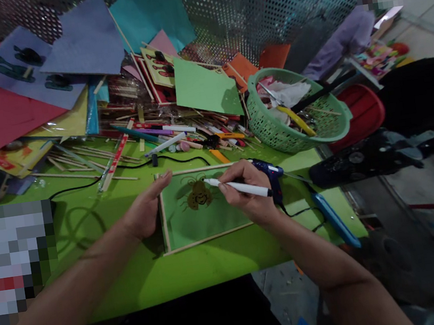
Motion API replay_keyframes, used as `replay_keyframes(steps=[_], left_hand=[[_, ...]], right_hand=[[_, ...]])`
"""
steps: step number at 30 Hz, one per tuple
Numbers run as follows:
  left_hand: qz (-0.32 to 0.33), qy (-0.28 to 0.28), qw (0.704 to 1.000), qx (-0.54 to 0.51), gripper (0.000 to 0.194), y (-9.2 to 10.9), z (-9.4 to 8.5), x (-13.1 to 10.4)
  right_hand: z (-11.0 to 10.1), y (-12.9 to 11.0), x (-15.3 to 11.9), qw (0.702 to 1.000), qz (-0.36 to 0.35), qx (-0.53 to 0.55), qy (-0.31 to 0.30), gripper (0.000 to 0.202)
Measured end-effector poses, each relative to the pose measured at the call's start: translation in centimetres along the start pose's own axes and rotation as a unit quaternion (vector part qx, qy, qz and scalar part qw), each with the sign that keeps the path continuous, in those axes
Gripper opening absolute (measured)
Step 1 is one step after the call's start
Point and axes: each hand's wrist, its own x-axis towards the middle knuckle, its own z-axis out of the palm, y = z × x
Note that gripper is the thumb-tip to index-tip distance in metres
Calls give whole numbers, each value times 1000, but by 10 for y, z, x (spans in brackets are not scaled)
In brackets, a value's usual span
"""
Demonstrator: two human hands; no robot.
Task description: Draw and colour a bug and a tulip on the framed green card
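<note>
A green sheet [185,226] edged with thin wooden sticks lies on the green table [146,288]. On it is a brown bug figure [199,194] with drawn legs and antennae. My right hand [247,193] is closed round a white marker [244,187] with a black end, its tip at the upper right of the bug. My left hand [146,207] rests at the sheet's left edge, thumb on the top left corner and the other fingers mostly hidden against the frame's side.
A green basket [277,130] of tools stands at the back right. Beside my right hand are a dark blue glue gun [273,173] and a blue cutter [336,221]. Pens, sticks and coloured paper [206,86] pile up behind, and a black cable [184,160] crosses the table.
</note>
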Motion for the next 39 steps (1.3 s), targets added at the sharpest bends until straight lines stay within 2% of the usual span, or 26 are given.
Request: replay_keyframes(steps=[5, 10, 19, 24, 28, 32, 39], left_hand=[[-3, -7, 1000, -8, 60, 2, 5, -2], [-15, 2, 1000, -11, 57, 1, 6, -2], [-18, -16, 1000, -19, 47, 2, 11, -3], [2, -6, 1000, -9, 49, 1, 10, -3], [-19, -31, 999, -15, 52, 1, 9, -3], [-25, -19, 999, -17, 53, 2, 11, -3], [-26, -38, 999, -29, 56, 1, 11, -4]], right_hand=[[-2, 2, -1, 999, 2, 29, 19, 12], [1, -1, -1, 1000, -8, 16, -7, 12], [5, -6, 0, 999, -27, -4, -32, 11], [6, -8, 0, 999, -16, -24, -43, 9], [6, -6, -1, 998, -22, -34, -48, 10], [7, -4, 0, 998, -27, -37, -46, 11], [8, -6, 0, 998, -13, -31, -50, 9]])
